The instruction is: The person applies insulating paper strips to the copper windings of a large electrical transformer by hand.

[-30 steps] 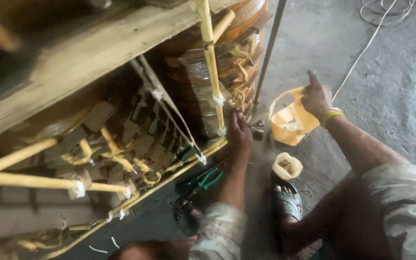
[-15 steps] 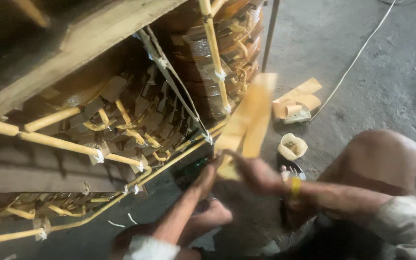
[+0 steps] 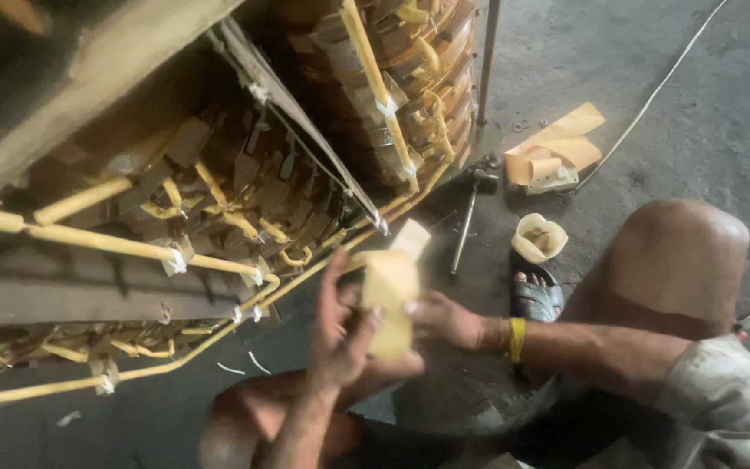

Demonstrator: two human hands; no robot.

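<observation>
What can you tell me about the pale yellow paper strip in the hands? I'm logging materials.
The pale yellow paper strip looks like stiff, matte insulating paper, flat and roughly rectangular, somewhat blurred. It stands nearly upright, its top corner tilted right toward the yellow-tubed winding frame. The left hand grips its left edge and lower part; the right hand pinches its right edge with the fingertips. It is held above the grey concrete floor.

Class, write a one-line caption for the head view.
Both hands, left hand and right hand, hold a folded yellow paper strip beside a wound coil.
</observation>
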